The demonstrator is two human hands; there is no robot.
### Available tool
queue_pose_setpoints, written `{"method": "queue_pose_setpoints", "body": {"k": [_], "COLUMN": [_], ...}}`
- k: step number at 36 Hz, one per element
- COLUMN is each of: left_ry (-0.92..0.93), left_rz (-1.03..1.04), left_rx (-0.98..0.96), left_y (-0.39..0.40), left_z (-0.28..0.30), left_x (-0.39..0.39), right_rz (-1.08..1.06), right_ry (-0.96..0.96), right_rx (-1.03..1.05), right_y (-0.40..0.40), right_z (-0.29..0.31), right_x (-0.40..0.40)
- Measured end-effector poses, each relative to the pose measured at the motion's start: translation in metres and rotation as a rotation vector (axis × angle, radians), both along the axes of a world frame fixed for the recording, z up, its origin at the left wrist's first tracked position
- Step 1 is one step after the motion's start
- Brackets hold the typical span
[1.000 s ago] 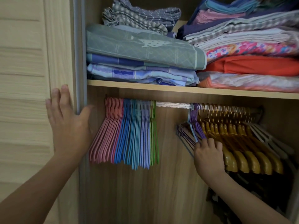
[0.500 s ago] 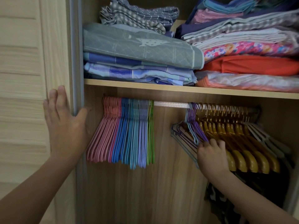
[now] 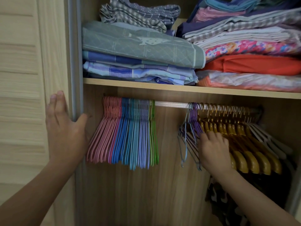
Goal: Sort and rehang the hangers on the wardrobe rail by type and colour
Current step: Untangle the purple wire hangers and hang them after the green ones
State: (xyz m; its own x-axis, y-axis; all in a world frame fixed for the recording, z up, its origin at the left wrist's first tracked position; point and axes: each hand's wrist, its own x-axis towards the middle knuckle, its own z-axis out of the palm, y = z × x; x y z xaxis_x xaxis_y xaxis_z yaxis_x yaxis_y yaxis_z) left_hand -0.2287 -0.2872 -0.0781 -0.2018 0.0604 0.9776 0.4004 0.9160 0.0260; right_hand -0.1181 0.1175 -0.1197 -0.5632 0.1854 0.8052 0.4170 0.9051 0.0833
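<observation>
A metal rail point(image 3: 171, 104) runs under the shelf. At its left hangs a tight bunch of thin wire hangers point(image 3: 123, 132), running from pink through blue and lilac to green. Right of a bare stretch hang a few purple and grey wire hangers point(image 3: 189, 132), then yellow wooden hangers point(image 3: 244, 144), then white hangers point(image 3: 268, 137). My right hand point(image 3: 213, 150) grips the purple and grey wire hangers at their lower part, beside the yellow ones. My left hand point(image 3: 65, 132) rests flat on the wardrobe door edge point(image 3: 74, 79), thumb round its inner side.
The shelf point(image 3: 162, 88) above the rail carries stacks of folded bedding and clothes point(image 3: 140, 46). A dark patterned garment point(image 3: 228, 201) hangs low at the right. The pale sliding door point(image 3: 21, 79) fills the left side.
My right hand has pulled the purple and grey hangers' lower ends further left and they splay out more. My left hand stays on the door edge.
</observation>
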Motion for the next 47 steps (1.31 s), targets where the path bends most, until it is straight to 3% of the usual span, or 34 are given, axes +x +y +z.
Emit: {"method": "queue_pose_setpoints", "body": {"k": [5,17,21,26,29,38,43,47], "left_ry": [0.018,0.055,0.04,0.032,0.046,0.019,0.058,-0.014], "left_rz": [-0.01,-0.045,-0.052,-0.061,-0.066,-0.054,-0.065,-0.108], "left_rx": [0.006,0.004,0.007,0.011,0.012,0.001,0.001,0.037], "left_y": [0.001,0.001,0.001,0.001,0.001,-0.001,-0.001,0.003], "left_z": [0.0,0.002,0.002,0.002,0.001,-0.001,-0.004,-0.01], "left_x": [0.001,0.001,0.002,0.002,0.001,-0.002,-0.005,-0.003], "right_rz": [-0.164,0.007,0.031,0.103,0.207,0.12,0.075,0.023], "right_ry": [-0.151,-0.141,-0.114,0.116,0.183,0.115,0.103,0.026], "right_rx": [-0.197,-0.505,-0.54,-0.472,-0.538,-0.559,-0.555,-0.598], "right_y": [0.011,0.015,0.009,0.012,0.015,0.035,0.027,0.017], "right_z": [0.0,-0.004,0.001,0.018,0.04,0.046,0.027,0.004], "right_x": [0.007,0.003,0.004,-0.004,-0.01,-0.026,0.0,0.033]}}
